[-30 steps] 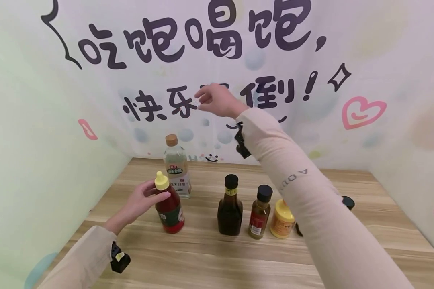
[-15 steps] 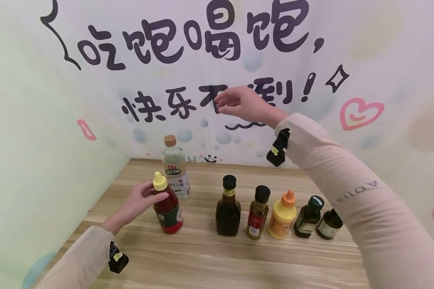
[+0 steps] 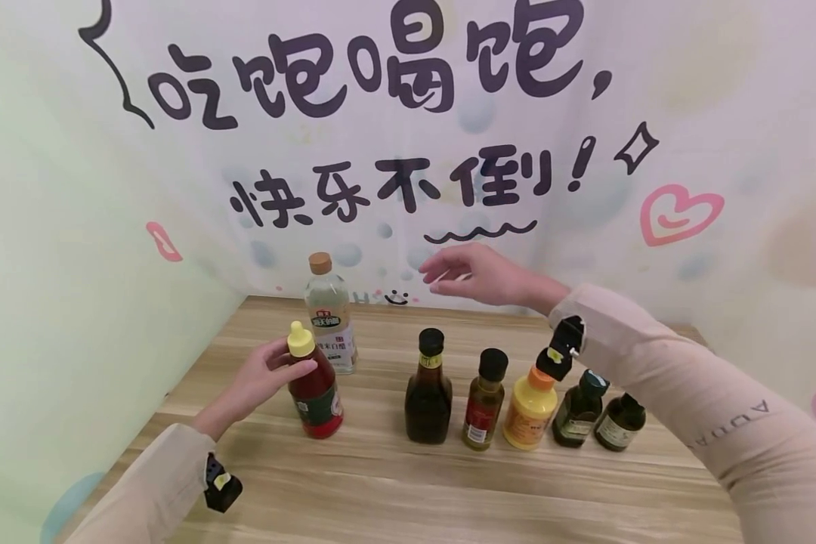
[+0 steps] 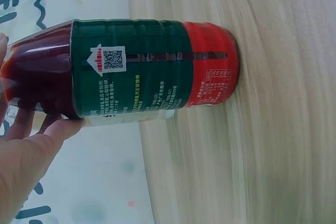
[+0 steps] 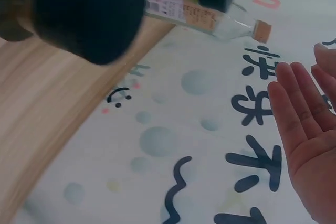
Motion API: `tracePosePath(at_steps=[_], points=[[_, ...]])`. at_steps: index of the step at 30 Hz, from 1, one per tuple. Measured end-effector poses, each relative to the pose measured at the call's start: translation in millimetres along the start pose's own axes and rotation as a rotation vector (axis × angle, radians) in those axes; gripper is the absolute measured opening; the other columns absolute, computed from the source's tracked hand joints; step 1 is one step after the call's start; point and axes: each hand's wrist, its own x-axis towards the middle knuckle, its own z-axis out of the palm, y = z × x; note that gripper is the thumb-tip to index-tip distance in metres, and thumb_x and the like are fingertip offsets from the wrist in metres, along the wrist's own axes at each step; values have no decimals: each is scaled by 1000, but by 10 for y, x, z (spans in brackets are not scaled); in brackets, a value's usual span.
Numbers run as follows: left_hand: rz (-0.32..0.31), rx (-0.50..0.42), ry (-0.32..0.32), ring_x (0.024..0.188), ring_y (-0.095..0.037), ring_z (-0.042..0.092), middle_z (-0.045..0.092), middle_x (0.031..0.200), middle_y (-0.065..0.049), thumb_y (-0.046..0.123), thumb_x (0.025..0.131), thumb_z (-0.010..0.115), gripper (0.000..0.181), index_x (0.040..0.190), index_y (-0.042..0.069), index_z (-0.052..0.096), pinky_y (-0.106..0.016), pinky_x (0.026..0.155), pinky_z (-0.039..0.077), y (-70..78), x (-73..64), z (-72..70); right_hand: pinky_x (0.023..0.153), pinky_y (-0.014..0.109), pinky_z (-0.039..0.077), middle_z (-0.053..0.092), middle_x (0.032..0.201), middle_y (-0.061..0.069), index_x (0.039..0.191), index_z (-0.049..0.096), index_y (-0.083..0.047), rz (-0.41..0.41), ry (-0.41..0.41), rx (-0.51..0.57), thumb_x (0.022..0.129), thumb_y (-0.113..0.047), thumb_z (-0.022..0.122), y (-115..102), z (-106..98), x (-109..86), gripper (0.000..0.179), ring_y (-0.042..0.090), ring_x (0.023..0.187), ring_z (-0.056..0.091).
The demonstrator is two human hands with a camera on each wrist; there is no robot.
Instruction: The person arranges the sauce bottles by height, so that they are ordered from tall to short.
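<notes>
My left hand (image 3: 261,381) holds a red sauce bottle (image 3: 318,408) with a pointed yellow cap, standing upright on the table. In the left wrist view the thumb lies against the shoulder of this bottle, just above its green label (image 4: 157,80), and other fingers show behind it. My right hand (image 3: 479,276) hovers behind and above a dark soy sauce bottle (image 3: 428,408) with a black cap, holding nothing. Its fingers (image 5: 299,103) are fairly straight in the right wrist view, where dark bottle caps blur close to the camera.
A clear vinegar bottle (image 3: 333,332) stands behind the sauce bottle. Right of the soy sauce stand a black-capped bottle (image 3: 484,408), a yellow squeeze bottle (image 3: 530,415) and two small dark bottles, one (image 3: 578,415) beside the other (image 3: 619,427). A printed cloth wall (image 3: 381,227) closes off the back.
My right hand has moved right across the wall print, then dropped lower toward the bottles. The right-hand bottles have come into view. My left hand stays on the sauce bottle.
</notes>
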Motion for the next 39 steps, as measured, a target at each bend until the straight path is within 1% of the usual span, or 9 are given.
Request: tracePosePath(at_steps=[5, 9, 15, 17, 20, 25, 30, 37, 39], points=[[-8, -2, 0, 112, -38, 45, 50, 121, -20, 29, 83, 61, 51, 123, 1, 46, -49, 86, 42, 1, 1, -3, 81, 30, 47, 63, 101, 8, 110, 58, -2, 19, -34, 33, 84, -8, 60, 101, 121, -102, 26, 18, 91, 60], [-21, -3, 3, 112, -38, 45, 50, 121, -20, 30, 83, 62, 52, 123, 1, 46, -49, 86, 42, 6, 0, -3, 82, 29, 47, 62, 103, 11, 110, 57, 1, 7, -65, 63, 84, -7, 59, 191, 221, -169, 27, 20, 93, 60], [-31, -12, 1, 113, -37, 45, 49, 122, -20, 30, 83, 62, 53, 123, 1, 45, -48, 86, 42, 5, -8, 6, 84, 33, 46, 58, 111, 15, 115, 52, 3, 25, -147, 131, 85, -8, 58, 280, 351, -253, 33, 22, 99, 57], [-30, -14, 0, 113, -38, 45, 49, 122, -20, 30, 83, 61, 52, 123, 1, 45, -48, 86, 42, 0, -13, 9, 85, 32, 45, 57, 113, 15, 117, 51, 2, 31, -173, 159, 85, -7, 57, 296, 377, -272, 34, 22, 101, 56], [-27, -9, 1, 113, -38, 45, 49, 122, -20, 31, 83, 61, 52, 123, 1, 45, -49, 86, 42, -3, -14, 9, 87, 32, 44, 56, 115, 14, 119, 50, 2, 18, -194, 185, 85, -6, 56, 313, 401, -283, 35, 21, 102, 55], [-35, -9, 8, 115, -38, 43, 47, 124, -21, 31, 83, 61, 54, 125, 1, 43, -50, 87, 41, 15, -9, 1, 86, 32, 45, 57, 112, 13, 120, 50, 2, -4, -224, 199, 84, -6, 58, 293, 447, -288, 38, 19, 100, 56], [-39, -15, 14, 115, -38, 43, 47, 124, -21, 31, 83, 61, 55, 126, 1, 43, -50, 88, 40, 28, 6, -10, 86, 32, 45, 58, 107, 13, 116, 52, 3, -26, -196, 187, 82, -4, 61, 263, 483, -271, 36, 20, 95, 57], [-36, -13, 9, 114, -38, 43, 47, 123, -20, 31, 83, 61, 54, 125, 1, 43, -50, 87, 41, 6, -7, -7, 85, 38, 45, 60, 102, 11, 111, 54, 3, -7, -157, 183, 78, -5, 66, 273, 527, -262, 36, 19, 92, 59], [-35, -11, 11, 114, -37, 44, 48, 123, -20, 32, 83, 61, 54, 125, 2, 44, -49, 87, 41, 2, -14, 7, 84, 37, 46, 61, 101, 11, 109, 54, 2, -9, -149, 175, 77, -6, 67, 280, 542, -264, 36, 19, 91, 60]])
